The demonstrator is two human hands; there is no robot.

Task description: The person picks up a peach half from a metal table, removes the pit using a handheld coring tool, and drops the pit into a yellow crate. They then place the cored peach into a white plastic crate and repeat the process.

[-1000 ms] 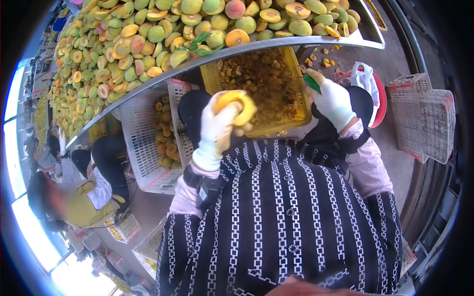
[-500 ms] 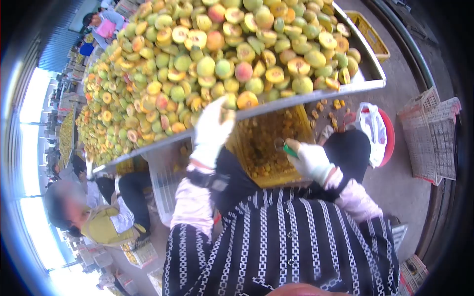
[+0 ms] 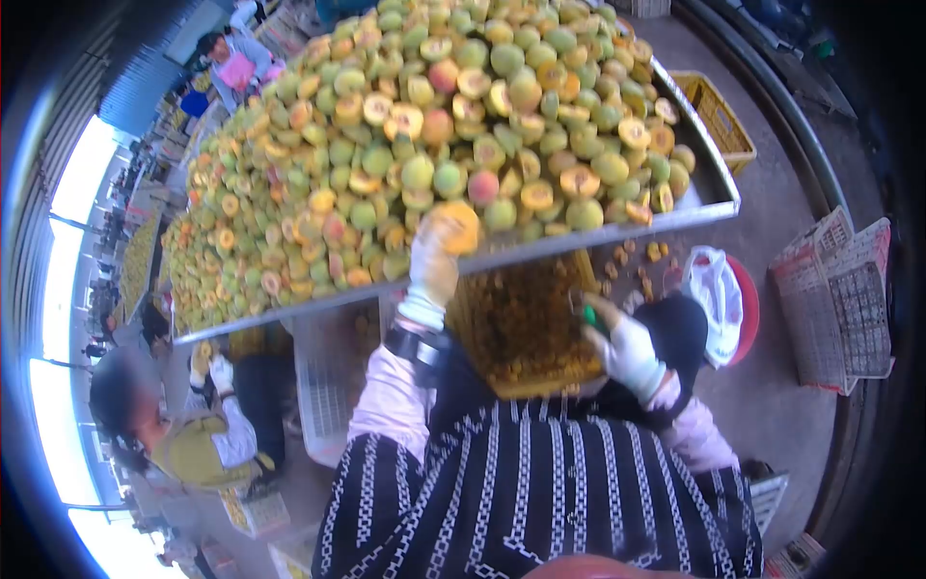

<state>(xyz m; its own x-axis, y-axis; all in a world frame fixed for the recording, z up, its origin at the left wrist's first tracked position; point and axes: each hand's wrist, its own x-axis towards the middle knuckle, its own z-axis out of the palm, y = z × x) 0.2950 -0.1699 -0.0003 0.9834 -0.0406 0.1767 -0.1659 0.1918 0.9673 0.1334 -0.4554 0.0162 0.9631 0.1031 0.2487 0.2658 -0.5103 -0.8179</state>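
My left hand [image 3: 432, 272], in a white glove, is raised to the near edge of the metal table [image 3: 617, 232] and grips a yellow-orange peach [image 3: 454, 227] at the foot of the heap of peaches [image 3: 434, 125]. Lower down, over my lap, my right hand [image 3: 632, 355], also gloved, holds a small green-handled tool [image 3: 589, 316]. It hovers above a yellow crate [image 3: 521, 333] filled with peach pits and scraps. Many peaches on the heap are whole and green, others are cut halves.
A white crate [image 3: 323, 381] stands beside the yellow one under the table. A red basin with a white bag [image 3: 723, 299] and stacked white crates [image 3: 839, 299] lie to the right. A seated co-worker [image 3: 193, 434] works at lower left; another person [image 3: 231, 58] is far behind.
My left hand rose from my chest to the table edge and now holds a peach there. My right hand dropped lower with the tool, and my view tilted up over the heap.
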